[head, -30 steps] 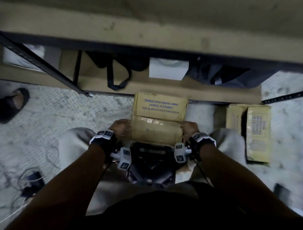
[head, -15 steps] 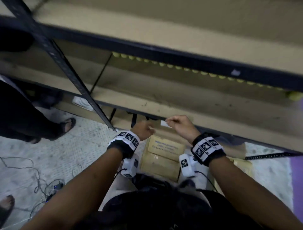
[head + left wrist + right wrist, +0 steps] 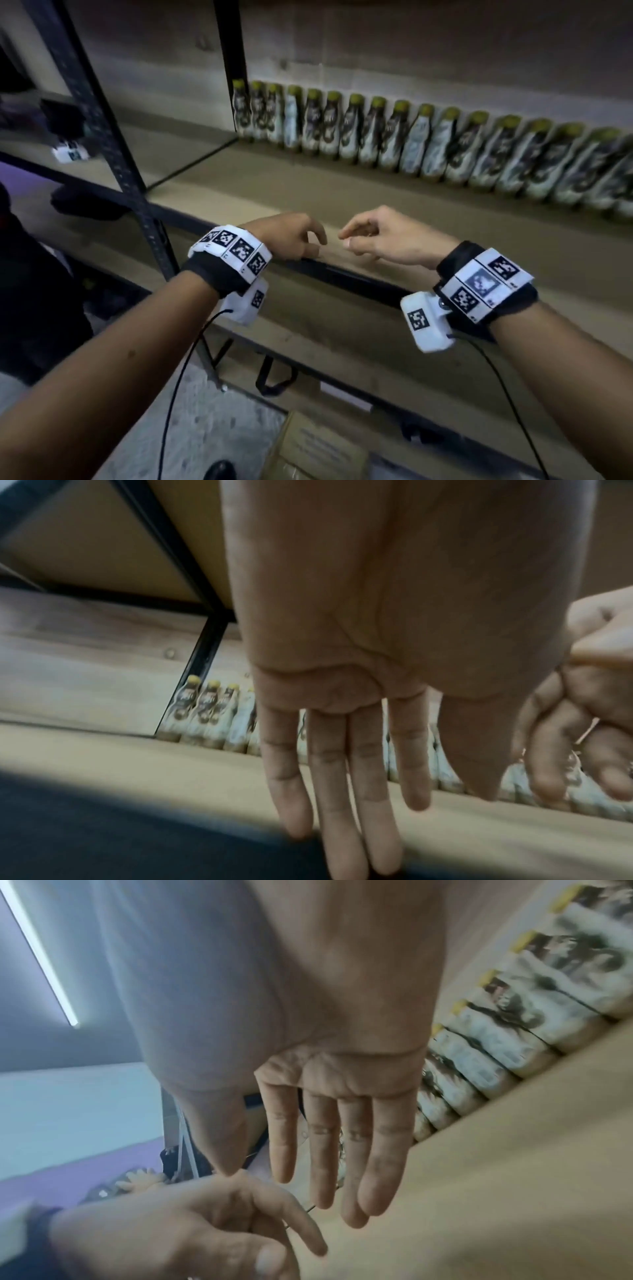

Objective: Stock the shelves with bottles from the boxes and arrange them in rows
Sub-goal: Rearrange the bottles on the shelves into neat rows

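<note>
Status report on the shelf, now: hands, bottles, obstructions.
Left hand and right hand empty, open, over the shelf's front edge. One row of bottles along the back. Box on the floor below. Nothing in the way.

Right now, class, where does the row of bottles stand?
In the head view the bottles stand in one row along the back of the shelf, from the black upright rightward, beyond both hands.

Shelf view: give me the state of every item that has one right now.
left hand: empty, fingers loosely curled, at shelf front edge
right hand: empty, fingers relaxed
bottles: upright, capped, one row along the back
shelf: front area bare
cardboard box: on floor below, appears closed
</note>
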{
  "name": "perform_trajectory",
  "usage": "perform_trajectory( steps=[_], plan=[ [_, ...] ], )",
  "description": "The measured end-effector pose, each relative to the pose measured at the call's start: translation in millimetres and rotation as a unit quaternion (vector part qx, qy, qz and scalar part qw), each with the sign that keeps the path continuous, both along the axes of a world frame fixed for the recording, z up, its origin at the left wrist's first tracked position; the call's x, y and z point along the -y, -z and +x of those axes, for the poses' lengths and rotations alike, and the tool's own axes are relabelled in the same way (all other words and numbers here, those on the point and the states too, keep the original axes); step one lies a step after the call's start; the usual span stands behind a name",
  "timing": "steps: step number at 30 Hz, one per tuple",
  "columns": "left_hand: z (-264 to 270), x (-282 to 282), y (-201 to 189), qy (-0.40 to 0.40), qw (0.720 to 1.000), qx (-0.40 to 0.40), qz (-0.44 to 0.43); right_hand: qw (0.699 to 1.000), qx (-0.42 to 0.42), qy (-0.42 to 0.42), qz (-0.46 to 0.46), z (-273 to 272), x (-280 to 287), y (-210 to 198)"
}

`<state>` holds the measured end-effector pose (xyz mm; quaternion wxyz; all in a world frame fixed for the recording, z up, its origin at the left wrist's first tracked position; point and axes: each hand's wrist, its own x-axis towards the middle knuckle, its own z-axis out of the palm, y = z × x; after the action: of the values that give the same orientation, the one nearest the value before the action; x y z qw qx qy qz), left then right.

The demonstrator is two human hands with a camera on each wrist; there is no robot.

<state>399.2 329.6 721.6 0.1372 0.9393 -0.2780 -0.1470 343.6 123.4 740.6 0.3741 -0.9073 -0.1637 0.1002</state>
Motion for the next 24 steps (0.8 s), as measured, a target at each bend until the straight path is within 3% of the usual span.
perform_trajectory(
  steps=[6,17,20,24],
  plan=[
    [69,-11,-46,-0.008,0.996,0.083,0.001,0.989,0.068,0.006,-0.132,88,-7,-34],
    [258,-84,-59,-0.049,0.983,0.173,-0.024,0.981,0.114,0.106,-0.119,276,-79,-53],
    [310,-95,-65,-0.078,0.979,0.176,-0.069,0.976,0.134,0.148,-0.084,323,-102,-59],
    [358,-100,-76,-0.089,0.953,0.219,-0.19,0.961,0.157,0.219,-0.065,380,-127,-62]
  ],
)
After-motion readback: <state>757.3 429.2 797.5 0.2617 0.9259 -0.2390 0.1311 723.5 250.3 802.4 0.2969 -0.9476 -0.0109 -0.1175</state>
